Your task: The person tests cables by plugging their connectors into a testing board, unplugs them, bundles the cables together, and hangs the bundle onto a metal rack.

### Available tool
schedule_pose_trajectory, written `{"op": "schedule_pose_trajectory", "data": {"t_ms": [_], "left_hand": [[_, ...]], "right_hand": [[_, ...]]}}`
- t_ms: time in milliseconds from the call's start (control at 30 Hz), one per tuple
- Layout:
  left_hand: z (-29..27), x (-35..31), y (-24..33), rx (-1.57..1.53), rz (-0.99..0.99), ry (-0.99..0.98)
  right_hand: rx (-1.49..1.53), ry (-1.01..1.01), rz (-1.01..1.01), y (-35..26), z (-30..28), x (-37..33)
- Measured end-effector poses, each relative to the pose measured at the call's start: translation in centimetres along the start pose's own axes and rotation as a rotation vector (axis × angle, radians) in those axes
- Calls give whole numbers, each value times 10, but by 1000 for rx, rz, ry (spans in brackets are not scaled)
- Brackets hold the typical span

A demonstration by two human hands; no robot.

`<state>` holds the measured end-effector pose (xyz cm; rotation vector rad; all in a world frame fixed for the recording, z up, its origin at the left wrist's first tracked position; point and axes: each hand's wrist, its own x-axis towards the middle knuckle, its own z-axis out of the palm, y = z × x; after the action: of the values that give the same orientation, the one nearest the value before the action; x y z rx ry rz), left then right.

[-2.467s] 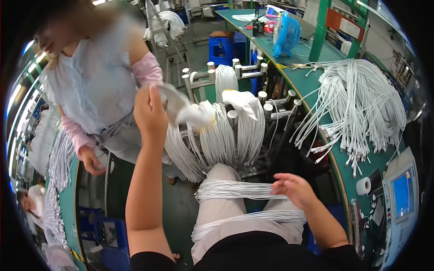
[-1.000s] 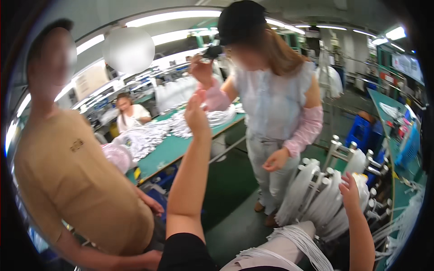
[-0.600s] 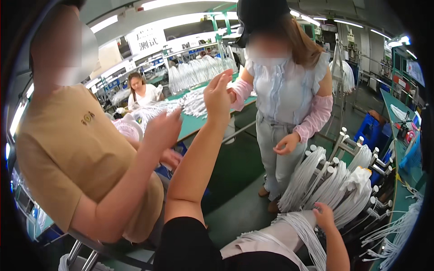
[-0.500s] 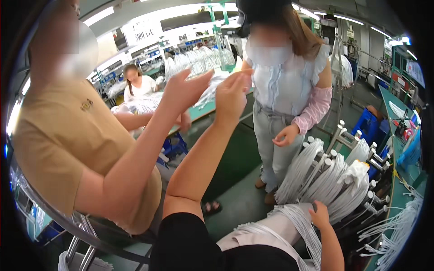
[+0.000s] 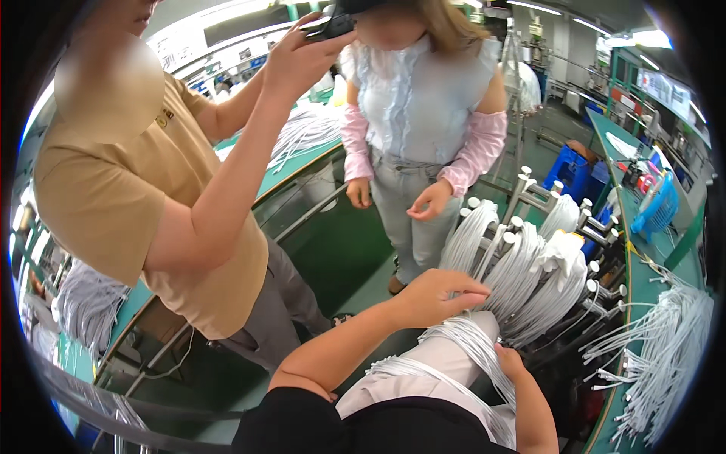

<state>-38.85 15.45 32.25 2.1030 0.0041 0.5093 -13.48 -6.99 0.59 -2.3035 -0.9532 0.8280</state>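
Observation:
A bundle of white cables [image 5: 476, 344] is draped over my light-trousered leg [image 5: 435, 354]. My left hand [image 5: 442, 299] hovers above the bundle, its fingers stretched toward the cable rack and nothing visible in them. At the bundle's right side, my right hand [image 5: 512, 365] is closed around the edge of the cables; some of its fingers are hidden. Just beyond my knee, thick hanks of white cable [image 5: 518, 284] hang from a metal rack [image 5: 529, 198] with round-ended pegs. A white glove or cloth [image 5: 561, 256] lies over one hank.
A person in a tan shirt [image 5: 151, 204] stands at left, both hands raised to a black device [image 5: 329, 29] on the head of a person in a pale blue top [image 5: 416, 106]. At right, a green bench [image 5: 631, 261] carries loose white cables [image 5: 658, 363] and a blue fan [image 5: 656, 204].
My left hand has dropped from its raised position to just above the cables on my leg. The tan-shirted person's hands have reached the device; the other person's arms hang lower. My view has shifted.

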Motion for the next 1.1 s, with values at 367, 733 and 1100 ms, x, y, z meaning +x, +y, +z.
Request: {"op": "schedule_pose_trajectory", "data": {"t_ms": [367,733,1100], "left_hand": [[123,-36,-188,424,-156,-303],[143,-43,-202,514,-294,-553],[141,-46,-195,504,-369,-562]], "right_hand": [[24,3,-23,7,10,-10],[107,-38,116,21,14,-16],[117,-28,135,28,25,-12]]}}
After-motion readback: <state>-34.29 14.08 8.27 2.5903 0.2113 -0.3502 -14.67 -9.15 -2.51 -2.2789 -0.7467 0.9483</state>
